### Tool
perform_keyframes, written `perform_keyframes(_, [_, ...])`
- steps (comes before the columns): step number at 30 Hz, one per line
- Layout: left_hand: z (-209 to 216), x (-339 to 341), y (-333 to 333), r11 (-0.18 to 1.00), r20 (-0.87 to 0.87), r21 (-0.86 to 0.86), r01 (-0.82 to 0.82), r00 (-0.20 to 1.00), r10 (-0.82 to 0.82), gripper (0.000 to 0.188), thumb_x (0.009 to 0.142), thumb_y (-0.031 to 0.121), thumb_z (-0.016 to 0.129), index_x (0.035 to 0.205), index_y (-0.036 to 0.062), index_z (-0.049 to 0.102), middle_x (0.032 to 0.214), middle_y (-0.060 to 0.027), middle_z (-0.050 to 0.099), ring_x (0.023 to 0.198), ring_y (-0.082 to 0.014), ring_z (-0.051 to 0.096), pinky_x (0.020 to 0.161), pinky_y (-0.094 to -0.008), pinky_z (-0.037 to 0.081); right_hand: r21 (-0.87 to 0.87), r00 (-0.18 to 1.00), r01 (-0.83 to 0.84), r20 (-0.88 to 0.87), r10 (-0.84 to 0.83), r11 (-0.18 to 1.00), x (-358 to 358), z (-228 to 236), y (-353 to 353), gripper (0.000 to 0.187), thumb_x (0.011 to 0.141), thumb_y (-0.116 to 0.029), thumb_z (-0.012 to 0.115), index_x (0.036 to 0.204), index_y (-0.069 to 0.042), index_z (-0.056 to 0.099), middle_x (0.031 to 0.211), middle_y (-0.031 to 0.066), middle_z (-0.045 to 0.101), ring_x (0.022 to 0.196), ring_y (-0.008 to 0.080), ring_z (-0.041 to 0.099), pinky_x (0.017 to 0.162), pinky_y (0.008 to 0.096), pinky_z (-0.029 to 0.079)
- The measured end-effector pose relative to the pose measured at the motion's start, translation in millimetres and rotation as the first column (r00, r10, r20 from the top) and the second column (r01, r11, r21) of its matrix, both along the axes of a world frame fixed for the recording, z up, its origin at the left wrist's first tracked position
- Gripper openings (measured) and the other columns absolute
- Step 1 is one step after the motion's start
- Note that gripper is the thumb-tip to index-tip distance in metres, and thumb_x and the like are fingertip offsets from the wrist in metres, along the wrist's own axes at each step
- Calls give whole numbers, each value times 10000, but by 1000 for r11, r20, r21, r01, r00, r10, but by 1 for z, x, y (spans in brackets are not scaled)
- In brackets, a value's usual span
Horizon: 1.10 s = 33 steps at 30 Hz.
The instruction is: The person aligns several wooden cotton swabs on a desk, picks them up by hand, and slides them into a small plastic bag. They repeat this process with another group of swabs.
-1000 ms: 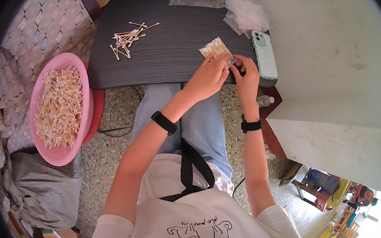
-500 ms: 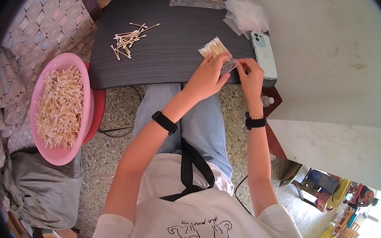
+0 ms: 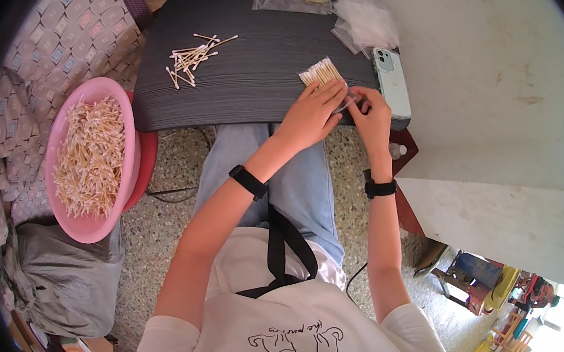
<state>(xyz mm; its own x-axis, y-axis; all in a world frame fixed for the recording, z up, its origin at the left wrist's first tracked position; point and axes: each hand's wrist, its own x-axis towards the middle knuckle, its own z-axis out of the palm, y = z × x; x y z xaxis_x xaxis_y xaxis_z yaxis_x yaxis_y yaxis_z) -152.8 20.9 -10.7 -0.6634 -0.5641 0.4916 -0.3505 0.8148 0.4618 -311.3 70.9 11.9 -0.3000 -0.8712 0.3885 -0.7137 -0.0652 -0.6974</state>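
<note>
Both left hand (image 3: 312, 114) and right hand (image 3: 373, 117) pinching swab bundle (image 3: 322, 72) beside the phone (image 3: 391, 81), at dark table (image 3: 250, 83) edge. Risking swabs spilling, grip loosening.

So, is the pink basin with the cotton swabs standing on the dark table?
No, the pink basin sits off the dark table, lower down at the person's left, on a red stool.

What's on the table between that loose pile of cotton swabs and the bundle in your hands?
Nothing: the head view shows only bare dark table between the loose swabs and the bundle.
</note>
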Motion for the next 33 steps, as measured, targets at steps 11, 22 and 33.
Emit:
perform_keyframes(11, [-1,0,-3,998,6,-25,52,999,-52,474,923,161,548,1352,-18,457,1436,-144,439,1351,-255,387,1134,-445,267,19,990,-29,-137,31,999,-6,-3,-15,118,782,-97,696,873,-30,663,787,79,609,615,219,542,583,326,446])
perform_keyframes(22, [-2,-6,10,972,138,-207,-109,981,139,589,935,317,522,1428,31,375,1519,-110,317,1409,-256,280,1146,-439,227,-59,995,10,104,-3,998,-9,-2,-10,129,844,-20,648,965,6,684,813,98,642,578,144,584,565,273,480])
perform_keyframes(33, [24,81,-5,969,-42,33,-246,968,247,559,892,183,595,1393,43,389,1414,-169,442,1359,-349,357,1128,-494,255,-224,893,24,-434,-121,974,-4,38,-14,406,807,112,448,1145,-33,620,1067,145,655,982,295,612,886,370,463])
